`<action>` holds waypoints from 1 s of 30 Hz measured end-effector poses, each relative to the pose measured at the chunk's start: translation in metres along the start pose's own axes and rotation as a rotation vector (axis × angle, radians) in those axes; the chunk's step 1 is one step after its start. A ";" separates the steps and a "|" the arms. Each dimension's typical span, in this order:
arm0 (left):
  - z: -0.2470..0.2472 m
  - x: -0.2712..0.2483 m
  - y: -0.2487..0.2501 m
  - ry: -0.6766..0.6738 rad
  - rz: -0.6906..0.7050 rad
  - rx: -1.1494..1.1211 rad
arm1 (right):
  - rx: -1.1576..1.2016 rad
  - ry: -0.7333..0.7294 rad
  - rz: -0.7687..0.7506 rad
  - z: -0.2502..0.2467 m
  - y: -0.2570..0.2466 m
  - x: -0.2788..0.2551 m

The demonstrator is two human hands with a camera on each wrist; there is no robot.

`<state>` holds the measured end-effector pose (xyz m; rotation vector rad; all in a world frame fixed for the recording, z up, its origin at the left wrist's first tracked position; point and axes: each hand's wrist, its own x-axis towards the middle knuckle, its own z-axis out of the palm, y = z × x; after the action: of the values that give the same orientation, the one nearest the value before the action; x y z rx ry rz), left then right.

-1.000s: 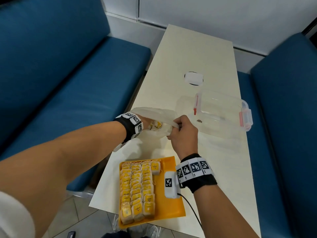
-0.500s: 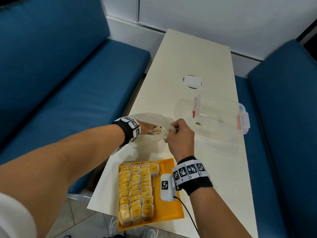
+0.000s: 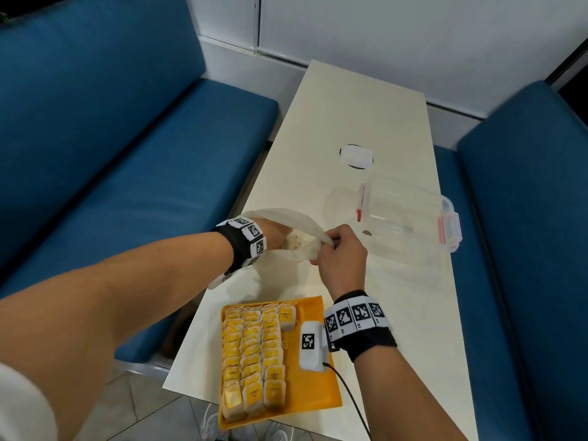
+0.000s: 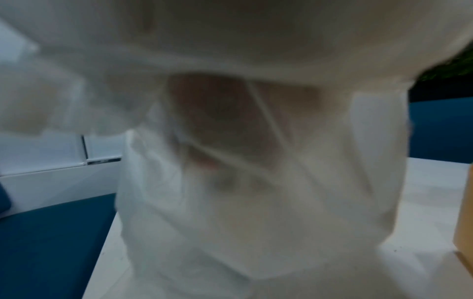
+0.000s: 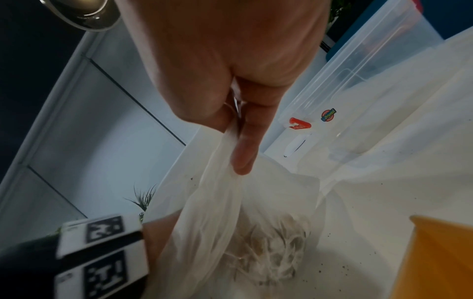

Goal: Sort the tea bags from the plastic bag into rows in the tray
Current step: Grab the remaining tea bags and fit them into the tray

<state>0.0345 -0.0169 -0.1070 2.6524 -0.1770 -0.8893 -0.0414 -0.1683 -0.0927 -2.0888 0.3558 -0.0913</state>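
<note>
Blue bench [image 3: 133, 160] ran along the left of the cream table [image 3: 356, 116]. Left hand [image 3: 273, 232] was pushed inside the plastic bag [image 3: 286, 218] past the knuckles; through the film its fingers were only a blur in the left wrist view, so grip couldn't be told. Right hand [image 3: 342, 259] pinched the bag's rim between thumb and fingers [image 5: 243, 153], holding the mouth up and open. Loose tea bags [image 5: 266, 254] sat bunched at the bag's bottom, on the table. Orange tray [image 3: 318, 383] lay at the near table edge, just beside the bag: three full rows of tea bags in tray [image 3: 251, 354], one lone bag starting a fourth. Clear storage box [image 3: 407, 224] with red latches sat further right, second bench beyond.
</note>
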 end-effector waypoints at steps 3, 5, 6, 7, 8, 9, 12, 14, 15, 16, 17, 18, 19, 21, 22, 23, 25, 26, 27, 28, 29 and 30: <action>-0.013 -0.022 0.013 0.085 0.125 0.127 | 0.016 0.025 0.013 0.003 0.000 0.004; -0.016 -0.034 0.014 0.107 0.194 0.267 | 0.015 0.038 0.013 0.004 -0.001 0.007; -0.017 -0.033 0.011 0.111 0.197 0.354 | 0.017 0.043 0.016 0.005 -0.001 0.008; -0.017 -0.034 0.010 0.130 0.217 0.432 | 0.019 0.048 0.019 0.005 -0.001 0.009; -0.019 -0.036 0.010 0.150 0.230 0.457 | 0.018 0.051 0.021 0.006 -0.001 0.010; -0.020 -0.036 0.010 0.183 0.259 0.472 | 0.015 0.054 0.023 0.006 0.000 0.011; -0.029 -0.040 0.010 0.247 0.326 0.447 | 0.013 0.059 0.054 0.004 0.002 0.012; -0.033 -0.038 0.005 0.277 0.329 0.374 | 0.012 0.059 0.083 0.002 0.005 0.012; -0.034 -0.039 0.003 0.291 0.320 0.330 | 0.006 0.061 0.091 0.001 0.007 0.013; -0.034 -0.040 0.002 0.304 0.316 0.269 | -0.004 0.060 0.097 0.000 0.009 0.013; -0.035 -0.041 0.000 0.320 0.312 0.206 | -0.012 0.058 0.104 -0.001 0.012 0.013; -0.035 -0.042 -0.001 0.336 0.311 0.149 | -0.018 0.054 0.115 -0.001 0.014 0.013; -0.035 -0.042 -0.003 0.344 0.302 0.107 | -0.023 0.048 0.124 -0.001 0.016 0.013; -0.034 -0.042 -0.007 0.352 0.285 0.050 | -0.046 0.034 0.138 -0.002 0.019 0.013; -0.033 -0.042 -0.009 0.351 0.275 0.018 | -0.054 0.023 0.144 -0.002 0.021 0.012; -0.031 -0.042 -0.011 0.341 0.265 0.000 | -0.056 0.011 0.148 -0.003 0.022 0.012; -0.026 -0.041 -0.014 0.317 0.251 -0.002 | -0.049 -0.012 0.145 -0.003 0.022 0.012; -0.023 -0.040 -0.015 0.304 0.251 -0.004 | -0.044 -0.021 0.143 -0.003 0.022 0.011; -0.020 -0.038 -0.016 0.297 0.255 -0.007 | -0.035 -0.030 0.142 -0.003 0.022 0.011; -0.018 -0.037 -0.016 0.299 0.263 -0.009 | -0.026 -0.044 0.144 -0.004 0.021 0.011; -0.017 -0.036 -0.017 0.306 0.270 -0.015 | -0.022 -0.061 0.147 -0.004 0.021 0.011; -0.017 -0.036 -0.017 0.315 0.273 -0.022 | -0.030 -0.080 0.150 -0.005 0.021 0.011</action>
<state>0.0159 0.0116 -0.0800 2.6206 -0.4347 -0.3799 -0.0362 -0.1853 -0.1085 -2.0811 0.4663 0.0865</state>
